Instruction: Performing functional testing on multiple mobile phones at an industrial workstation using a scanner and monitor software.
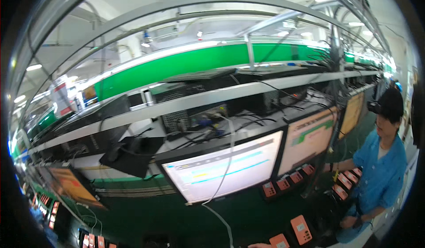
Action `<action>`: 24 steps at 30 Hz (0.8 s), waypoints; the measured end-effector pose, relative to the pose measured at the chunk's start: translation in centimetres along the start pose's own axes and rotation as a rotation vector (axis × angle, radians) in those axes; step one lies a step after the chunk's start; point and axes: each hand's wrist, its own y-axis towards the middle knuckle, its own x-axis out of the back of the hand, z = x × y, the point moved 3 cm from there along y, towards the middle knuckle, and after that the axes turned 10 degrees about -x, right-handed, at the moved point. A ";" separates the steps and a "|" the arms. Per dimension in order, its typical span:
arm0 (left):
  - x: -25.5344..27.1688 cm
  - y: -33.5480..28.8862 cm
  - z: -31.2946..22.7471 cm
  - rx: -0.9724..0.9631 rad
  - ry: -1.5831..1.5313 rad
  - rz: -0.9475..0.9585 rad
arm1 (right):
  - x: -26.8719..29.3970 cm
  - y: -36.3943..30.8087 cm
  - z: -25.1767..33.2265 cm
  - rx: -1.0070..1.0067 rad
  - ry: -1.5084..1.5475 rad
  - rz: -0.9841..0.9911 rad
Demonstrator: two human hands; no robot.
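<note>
At the lower edge, right of the middle, a sliver of a hand (259,246) shows beside an orange boxy device (279,241). Its position suggests my right hand, though too little shows to be sure. The fingers are cut off by the picture edge, so their hold on the device cannot be made out. Close by, a second orange device (301,230) with a pale label and dark round spots rests in a dark holder. My left hand is out of sight. A white cable (225,222) hangs down in front of the bright monitor (226,166).
A co-worker in a blue shirt (384,170) stands at right, arms over more orange devices (340,192). Further monitors (308,135) (73,186) line the bench. Above them, a metal rail (199,98) fronts a shelf of black computers and tangled cables (248,117).
</note>
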 end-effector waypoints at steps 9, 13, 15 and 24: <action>-6.2 -1.2 -1.6 -0.428 0.683 0.027 | 15.1 -2.1 -7.8 -0.135 -0.171 -0.669; -9.8 -4.7 1.7 -0.345 0.857 0.078 | 19.5 -1.8 -10.6 -0.086 -0.055 -0.595; -10.6 -5.6 3.8 -0.290 0.890 0.043 | 20.5 -1.9 -10.9 0.028 -0.327 -0.789; -12.1 -6.5 5.2 -0.201 1.077 -0.040 | 21.5 -0.3 -12.7 -0.113 -0.403 -0.670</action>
